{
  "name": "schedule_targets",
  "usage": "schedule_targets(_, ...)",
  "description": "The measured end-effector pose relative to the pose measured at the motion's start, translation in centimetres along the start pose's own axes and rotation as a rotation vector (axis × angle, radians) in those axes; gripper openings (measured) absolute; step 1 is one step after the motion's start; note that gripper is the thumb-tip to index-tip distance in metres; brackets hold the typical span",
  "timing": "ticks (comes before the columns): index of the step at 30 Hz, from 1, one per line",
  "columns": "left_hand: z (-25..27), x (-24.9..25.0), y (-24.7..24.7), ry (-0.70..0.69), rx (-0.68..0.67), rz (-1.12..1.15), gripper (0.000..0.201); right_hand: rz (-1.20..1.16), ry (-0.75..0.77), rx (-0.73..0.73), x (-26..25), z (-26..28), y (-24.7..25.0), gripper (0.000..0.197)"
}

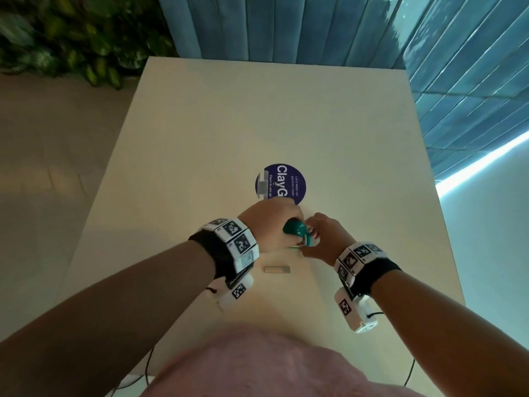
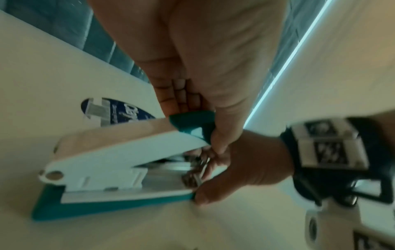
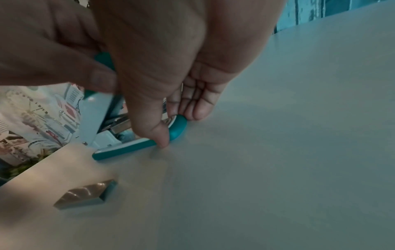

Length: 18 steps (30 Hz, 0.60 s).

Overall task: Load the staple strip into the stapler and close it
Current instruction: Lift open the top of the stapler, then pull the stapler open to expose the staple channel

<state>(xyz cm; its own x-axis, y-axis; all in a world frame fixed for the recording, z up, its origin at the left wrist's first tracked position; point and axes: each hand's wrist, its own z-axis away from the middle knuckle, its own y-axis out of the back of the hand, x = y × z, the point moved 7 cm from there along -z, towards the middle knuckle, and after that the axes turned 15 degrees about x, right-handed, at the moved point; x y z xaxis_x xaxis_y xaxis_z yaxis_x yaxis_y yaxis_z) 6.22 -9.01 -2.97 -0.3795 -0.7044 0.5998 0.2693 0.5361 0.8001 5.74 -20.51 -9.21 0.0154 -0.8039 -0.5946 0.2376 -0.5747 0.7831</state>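
Your left hand (image 1: 267,224) grips the teal front end of the stapler (image 2: 111,169) lid and holds it lifted at an angle, while the teal base lies flat on the surface (image 1: 257,116). Your right hand (image 1: 325,237) pinches the front end of the base, thumb and fingers on either side. The staple strip (image 1: 277,269) lies on the surface just beside the stapler, nearer to you, and no hand touches it.

Stapler (image 1: 297,233) on the table (image 1: 257,124), sticker (image 1: 282,183) behind, staple strip (image 1: 277,269) (loose) before it.
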Motion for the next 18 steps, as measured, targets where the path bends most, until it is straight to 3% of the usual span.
schedule_targets(4,3.4,-1.9,5.6,0.055,0.154,0.141,0.032,-0.03,0.015,0.008,0.2,-0.1,-0.1,0.035)
schedule_targets(9,8.1,-7.5,9.4,0.192,0.245,0.067,0.031,-0.039,0.007,0.017,0.5,-0.1,-0.4,0.034)
schedule_targets(14,10.8,-13.4,7.6,0.353,0.198,0.026,0.031,-0.034,0.013,0.016,0.6,0.0,-0.5,0.033)
schedule_targets(18,10.9,-15.2,5.2,0.403,0.163,0.0,0.034,-0.029,0.011,0.026,0.8,0.0,-0.5,0.034)
